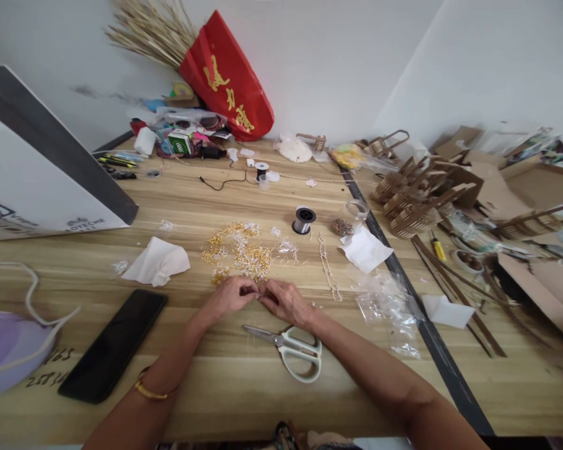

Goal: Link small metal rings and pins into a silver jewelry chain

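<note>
My left hand (233, 295) and my right hand (283, 301) meet at the middle of the wooden table, both with fingers pinched together. Whatever sits between the fingertips is too small to make out. Just beyond them lies a loose spread of gold and silver beads (252, 261), with a small tangle of silver pins (287, 251) to its right. Scissors with pale handles (301, 356) rest below my right hand, blades pointing left. A beaded chain (327, 269) is stretched out farther right. The spool of silver wire (304, 220) stands behind the beads.
A black phone (113, 345) and a crumpled white tissue (157, 261) lie to the left. On the right are clear plastic bags (388, 306), white paper (366, 249) and a clear jar (357, 211). Small woven baskets (415, 194) cluster beyond the dark strip. A red bag (229, 81) leans on the wall.
</note>
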The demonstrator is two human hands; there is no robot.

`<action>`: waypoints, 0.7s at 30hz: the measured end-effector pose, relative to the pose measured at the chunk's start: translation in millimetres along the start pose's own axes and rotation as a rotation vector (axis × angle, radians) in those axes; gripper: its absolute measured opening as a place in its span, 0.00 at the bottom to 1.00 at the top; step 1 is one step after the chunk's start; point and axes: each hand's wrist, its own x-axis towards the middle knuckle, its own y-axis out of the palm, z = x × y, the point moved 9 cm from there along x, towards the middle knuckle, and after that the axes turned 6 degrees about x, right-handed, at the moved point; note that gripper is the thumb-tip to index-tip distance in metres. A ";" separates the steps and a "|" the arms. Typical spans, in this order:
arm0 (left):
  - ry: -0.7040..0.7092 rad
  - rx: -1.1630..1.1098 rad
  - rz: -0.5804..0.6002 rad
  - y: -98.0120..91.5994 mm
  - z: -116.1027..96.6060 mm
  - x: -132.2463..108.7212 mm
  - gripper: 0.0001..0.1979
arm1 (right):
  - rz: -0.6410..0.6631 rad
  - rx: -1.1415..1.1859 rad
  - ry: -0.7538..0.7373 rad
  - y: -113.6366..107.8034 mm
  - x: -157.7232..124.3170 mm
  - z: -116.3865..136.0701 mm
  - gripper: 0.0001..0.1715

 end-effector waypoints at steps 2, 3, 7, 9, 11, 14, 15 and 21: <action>0.003 -0.021 -0.004 0.2 1.2 0.6 0.09 | -0.017 0.026 -0.012 -1.2 0.5 1.0 0.04; 0.004 -0.027 -0.007 0.2 1.9 0.9 0.09 | -0.030 0.039 -0.023 -2.3 0.8 2.1 0.04; 0.004 -0.031 -0.026 -0.1 4.6 1.7 0.08 | -0.073 0.083 -0.054 -6.9 1.6 6.0 0.03; 0.003 -0.034 -0.029 -0.2 5.0 1.7 0.07 | -0.077 0.096 -0.059 -8.1 1.7 7.3 0.03; 0.000 -0.038 -0.029 -0.4 4.9 1.2 0.07 | -0.075 0.096 -0.062 -8.8 1.7 8.2 0.04; 0.002 -0.053 -0.035 -1.2 4.1 0.5 0.07 | -0.084 0.083 -0.058 -9.7 1.6 8.0 0.04; 0.006 -0.064 -0.035 -1.1 3.7 0.4 0.07 | -0.089 0.080 -0.057 -10.0 1.6 7.8 0.04; 0.000 -0.106 -0.017 2.0 5.8 0.2 0.07 | -0.100 0.127 -0.092 -10.5 1.1 9.9 0.06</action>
